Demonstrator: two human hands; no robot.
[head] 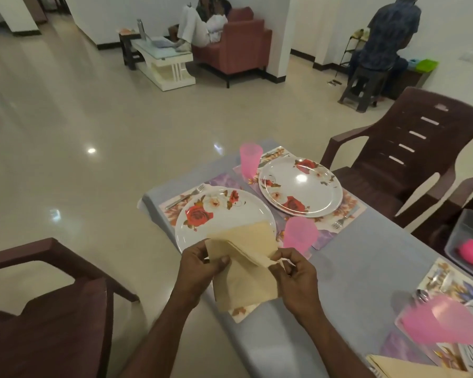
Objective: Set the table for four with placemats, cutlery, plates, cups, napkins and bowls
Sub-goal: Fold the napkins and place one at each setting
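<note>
No text, label, brand or number can be read anywhere here.

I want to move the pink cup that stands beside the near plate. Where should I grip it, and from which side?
Grip the pink cup around its side wall, probably coming from the right, over bare table. It stands upright; the plate lies close on its left, and both hands are busy with napkins.

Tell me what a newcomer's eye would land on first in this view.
The two hands in the centre foreground: the left hand and right hand both pinch a stack of beige paper napkins over the near rose-patterned plate. Next, the pink cups stand out: one right of that plate, another by the far rose plate, a third at the lower right.
</note>
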